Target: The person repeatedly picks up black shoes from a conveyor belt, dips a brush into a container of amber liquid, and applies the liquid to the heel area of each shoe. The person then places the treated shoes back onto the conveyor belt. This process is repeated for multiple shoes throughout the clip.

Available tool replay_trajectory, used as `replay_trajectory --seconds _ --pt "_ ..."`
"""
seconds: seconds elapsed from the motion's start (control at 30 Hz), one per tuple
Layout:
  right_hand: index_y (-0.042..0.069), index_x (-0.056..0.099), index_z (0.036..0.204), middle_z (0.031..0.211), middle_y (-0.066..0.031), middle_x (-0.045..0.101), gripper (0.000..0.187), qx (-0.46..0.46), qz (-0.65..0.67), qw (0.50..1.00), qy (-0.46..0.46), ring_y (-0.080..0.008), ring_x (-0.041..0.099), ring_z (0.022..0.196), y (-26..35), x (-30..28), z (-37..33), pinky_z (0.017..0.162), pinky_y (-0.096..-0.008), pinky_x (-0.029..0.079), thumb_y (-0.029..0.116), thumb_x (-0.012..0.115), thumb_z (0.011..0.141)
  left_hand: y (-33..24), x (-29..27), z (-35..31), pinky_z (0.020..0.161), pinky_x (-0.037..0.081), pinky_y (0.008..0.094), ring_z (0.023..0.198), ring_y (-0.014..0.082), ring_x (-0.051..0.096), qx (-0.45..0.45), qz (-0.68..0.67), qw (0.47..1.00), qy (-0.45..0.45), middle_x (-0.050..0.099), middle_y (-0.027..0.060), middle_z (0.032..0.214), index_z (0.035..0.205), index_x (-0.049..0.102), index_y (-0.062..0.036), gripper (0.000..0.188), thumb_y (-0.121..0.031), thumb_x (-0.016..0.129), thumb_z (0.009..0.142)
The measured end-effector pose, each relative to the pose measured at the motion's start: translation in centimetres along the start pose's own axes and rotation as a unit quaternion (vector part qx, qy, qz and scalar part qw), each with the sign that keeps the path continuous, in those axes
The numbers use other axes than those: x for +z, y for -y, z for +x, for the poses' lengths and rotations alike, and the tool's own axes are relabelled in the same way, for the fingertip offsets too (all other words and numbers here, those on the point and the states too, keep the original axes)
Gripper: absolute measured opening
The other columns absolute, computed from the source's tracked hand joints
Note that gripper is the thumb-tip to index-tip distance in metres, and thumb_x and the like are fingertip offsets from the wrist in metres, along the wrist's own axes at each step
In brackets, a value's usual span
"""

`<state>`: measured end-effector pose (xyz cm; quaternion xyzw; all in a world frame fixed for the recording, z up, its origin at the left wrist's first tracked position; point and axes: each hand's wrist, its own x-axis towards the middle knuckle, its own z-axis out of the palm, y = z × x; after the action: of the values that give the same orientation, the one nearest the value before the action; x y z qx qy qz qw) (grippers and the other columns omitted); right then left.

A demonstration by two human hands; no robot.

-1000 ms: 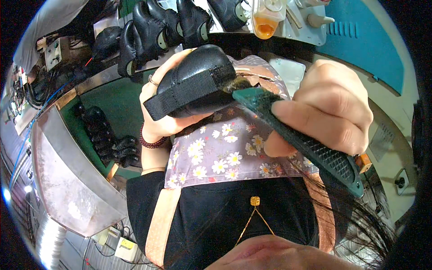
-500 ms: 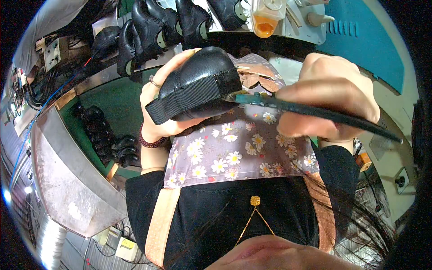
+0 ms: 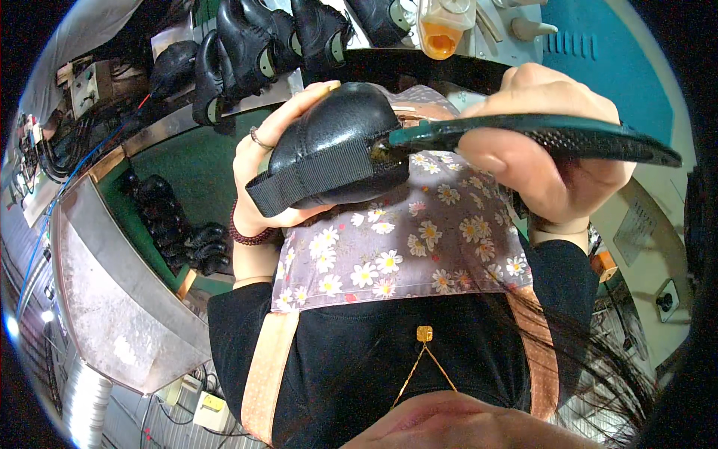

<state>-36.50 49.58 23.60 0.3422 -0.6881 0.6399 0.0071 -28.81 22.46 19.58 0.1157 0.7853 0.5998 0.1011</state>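
My left hand point(image 3: 250, 161) is closed round a glossy black shoe point(image 3: 336, 120), held in front of my flowered apron. A black webbing strip point(image 3: 310, 179) runs across the shoe and ends in a loop toward my left wrist. In my right hand point(image 3: 553, 142) is a long dark-handled tool point(image 3: 591, 133) with a textured grip and a teal neck, gripped between thumb and fingers. Its tip meets the right end of the webbing; whether it is a brush or pliers I cannot tell. The fingertips of my left hand beneath the shoe are hidden.
Several black shoes point(image 3: 247, 49) stand at the far edge. An orange-stained plastic container point(image 3: 441, 34) and a pale nozzle bottle point(image 3: 531, 28) are to their right. More black shoes point(image 3: 164, 217) lie on a green surface at left, beside a grey metal housing point(image 3: 120, 299).
My right hand and the tool have risen slightly and turned, and the handle now lies flatter. The shoe has tilted and shifted a little in my left hand.
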Motion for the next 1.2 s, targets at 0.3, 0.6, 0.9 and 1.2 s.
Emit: replay_trajectory --seconds 0.3,0.6,0.9,1.2 --pt "-0.006 0.066 0.078 0.066 -0.0124 0.063 0.024 -0.002 -0.080 0.995 -0.063 -0.0158 0.048 0.049 -0.4 0.2 -0.2 0.046 -0.0254 0.034 0.016 0.075 0.074 0.4 0.1 0.7 0.101 0.042 0.0373 0.117 0.0297 0.057 0.068 -0.030 0.997 0.003 0.055 0.0231 0.127 0.126 0.049 0.0110 0.084 -0.034 0.084 0.064" --pt "-0.005 0.064 0.078 0.063 -0.0074 0.057 0.021 0.136 0.079 0.987 -0.026 -0.0118 0.044 0.051 0.7 2.5 1.2 0.047 -0.0258 0.032 0.014 0.075 0.077 1.6 0.0 -1.8 0.103 0.041 0.0417 0.119 0.0327 0.054 0.010 -0.170 0.979 -0.108 0.053 0.0279 0.128 0.127 0.045 0.0142 0.084 -0.034 0.081 0.069" --pt "-0.005 0.067 0.084 0.068 -0.0080 0.061 0.020 0.132 0.165 0.975 0.075 -0.0123 0.052 0.056 -0.9 6.6 5.1 0.051 -0.0248 0.038 0.013 0.072 0.079 1.7 0.0 -6.1 0.101 0.042 0.0384 0.115 0.0292 0.057 -0.048 -0.195 0.946 -0.256 0.057 0.0233 0.124 0.125 0.049 0.0122 0.076 -0.026 0.081 0.067" --pt "0.000 0.064 0.081 0.059 0.0010 0.056 0.012 0.324 0.018 0.940 0.102 -0.0051 0.046 0.045 -4.3 9.4 6.8 0.041 -0.0195 0.033 0.009 0.072 0.082 3.3 -1.8 -11.7 0.098 0.045 0.0391 0.113 0.0284 0.058 0.009 -0.024 0.919 -0.392 0.057 0.0218 0.125 0.123 0.050 0.0114 0.081 -0.020 0.088 0.059"
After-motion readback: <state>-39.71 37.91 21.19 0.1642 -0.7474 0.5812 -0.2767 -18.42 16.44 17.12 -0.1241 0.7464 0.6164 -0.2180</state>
